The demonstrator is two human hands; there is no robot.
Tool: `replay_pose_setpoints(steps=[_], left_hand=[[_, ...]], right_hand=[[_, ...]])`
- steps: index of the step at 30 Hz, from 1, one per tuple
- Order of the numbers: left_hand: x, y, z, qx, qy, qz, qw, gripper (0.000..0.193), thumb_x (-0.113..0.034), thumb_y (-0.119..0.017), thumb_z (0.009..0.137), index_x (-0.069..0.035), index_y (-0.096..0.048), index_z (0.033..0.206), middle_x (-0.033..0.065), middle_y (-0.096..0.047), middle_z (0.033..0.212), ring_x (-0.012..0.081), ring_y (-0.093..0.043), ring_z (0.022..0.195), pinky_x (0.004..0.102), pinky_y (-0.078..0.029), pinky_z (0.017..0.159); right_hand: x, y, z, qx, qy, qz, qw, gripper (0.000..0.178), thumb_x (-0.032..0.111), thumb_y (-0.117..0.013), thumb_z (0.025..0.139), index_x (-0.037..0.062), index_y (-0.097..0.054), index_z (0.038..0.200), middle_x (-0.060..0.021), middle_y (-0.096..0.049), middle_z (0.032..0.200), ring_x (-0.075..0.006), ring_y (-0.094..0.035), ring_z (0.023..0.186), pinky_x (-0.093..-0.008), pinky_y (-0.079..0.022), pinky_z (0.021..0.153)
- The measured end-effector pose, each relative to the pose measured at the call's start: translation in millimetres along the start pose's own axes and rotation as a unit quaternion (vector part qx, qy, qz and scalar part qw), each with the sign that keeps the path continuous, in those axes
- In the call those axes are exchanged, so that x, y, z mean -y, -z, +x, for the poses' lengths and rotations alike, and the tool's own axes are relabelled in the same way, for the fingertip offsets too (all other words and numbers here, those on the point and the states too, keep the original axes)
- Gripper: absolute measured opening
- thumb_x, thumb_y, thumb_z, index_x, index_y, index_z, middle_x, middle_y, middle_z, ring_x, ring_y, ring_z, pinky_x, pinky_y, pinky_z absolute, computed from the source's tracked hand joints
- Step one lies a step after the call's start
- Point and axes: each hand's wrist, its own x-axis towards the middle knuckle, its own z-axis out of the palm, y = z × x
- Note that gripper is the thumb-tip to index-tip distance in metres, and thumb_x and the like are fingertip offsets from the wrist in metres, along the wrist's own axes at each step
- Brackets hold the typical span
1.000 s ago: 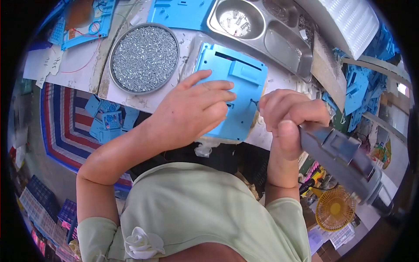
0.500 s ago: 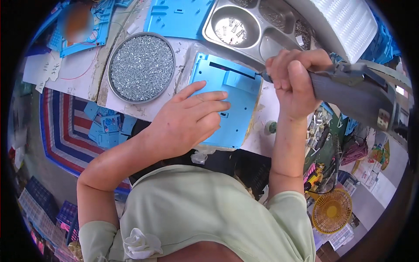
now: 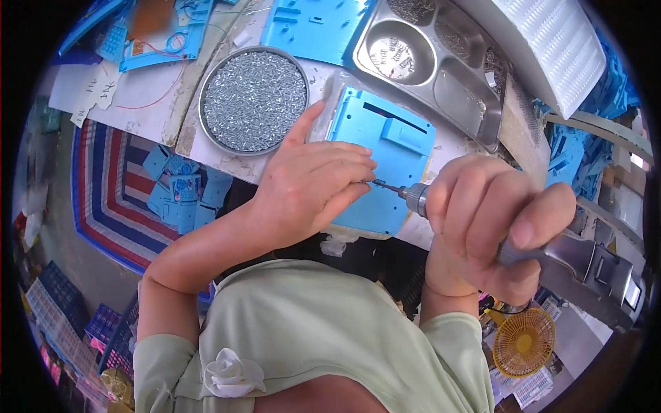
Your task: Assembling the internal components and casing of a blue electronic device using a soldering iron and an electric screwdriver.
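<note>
A light-blue plastic panel with a long slot and a raised block lies before me on a clear wrap. My left hand rests over its left part, with thumb and forefinger pinched together near the driver's tip and the little finger stretched out. What the pinch holds, if anything, is too small to make out. In my right hand is a dark electric screwdriver, held nearly level. Its thin bit points left and reaches the fingertips of my left hand over the panel.
A round tray of small silver screws stands left of the panel. Behind are a steel compartment tray with small metal parts and another blue panel. A white foam box sits far right; a yellow fan is lower right.
The screwdriver's tip has moved from the panel's far right corner toward its middle, next to my left fingers. My left thumb and forefinger have come together. The whole view has shifted slightly.
</note>
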Motion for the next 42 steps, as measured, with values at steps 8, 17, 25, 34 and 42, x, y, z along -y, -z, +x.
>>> replay_pose_setpoints(steps=[8, 17, 25, 34, 42], left_hand=[[4.7, 8.6, -6.0, -0.037, -0.005, 0.022, 0.999, 0.017, -0.009, -0.083, 0.077, -0.011, -0.07, 0.088, 0.0017, -0.074, 0.088, 0.0182, -0.073, 0.09, 0.0585, -0.031, 0.118], [17.6, 29.5, 4.2, -0.076, 0.006, 0.085, 0.993, 0.021, -0.013, -0.084, 0.075, -0.01, -0.07, 0.091, 0.002, -0.072, 0.098, 0.0212, -0.069, 0.098, 0.0568, -0.027, 0.118], [66.3, 73.9, -10.6, -0.047, 0.072, 0.294, 0.952, 0.008, -0.016, -0.075, 0.083, -0.013, -0.072, 0.09, 0.0007, -0.061, 0.096, 0.024, -0.056, 0.105, 0.0483, -0.034, 0.101], [75.2, 67.7, -3.9, -0.055, 0.072, 0.303, 0.949, 0.01, -0.016, -0.071, 0.09, -0.007, -0.066, 0.087, 0.0045, -0.063, 0.087, 0.027, -0.059, 0.095, 0.0444, -0.037, 0.092], [58.0, 78.2, -6.4, 0.022, 0.152, 0.039, 0.987, 0.013, -0.013, -0.079, 0.081, -0.007, -0.068, 0.085, 0.0057, -0.067, 0.083, 0.0259, -0.061, 0.087, 0.0418, -0.039, 0.088]], right_hand=[[-15.8, -14.6, 4.6, 0.001, 0.009, 0.009, 1.0, 0.028, 0.031, -0.067, 0.099, 0.013, -0.048, 0.11, 0.0037, -0.052, 0.065, -0.0106, -0.049, 0.054, -0.0271, -0.04, 0.05], [-20.2, -14.9, 24.7, -0.005, 0.035, -0.004, 0.999, 0.015, 0.024, -0.051, 0.104, 0.0119, -0.053, 0.112, 0.0036, -0.049, 0.066, -0.0119, -0.045, 0.056, -0.0322, -0.044, 0.06], [-80.6, 16.7, 60.4, -0.072, 0.093, 0.014, 0.993, 0.015, 0.011, -0.059, 0.1, 0.0003, -0.051, 0.107, -0.0044, -0.05, 0.062, -0.0109, -0.044, 0.051, -0.03, -0.04, 0.048], [-95.3, 13.0, 61.6, -0.099, 0.074, 0.014, 0.992, 0.013, 0.005, -0.06, 0.098, 0.0007, -0.051, 0.106, -0.0054, -0.053, 0.065, -0.0106, -0.047, 0.052, -0.0299, -0.043, 0.05], [-94.3, 3.0, 58.6, -0.123, -0.006, -0.15, 0.981, 0.006, 0.007, -0.053, 0.099, 0.0072, -0.048, 0.097, -0.0011, -0.044, 0.063, -0.0128, -0.042, 0.055, -0.0343, -0.042, 0.057]])
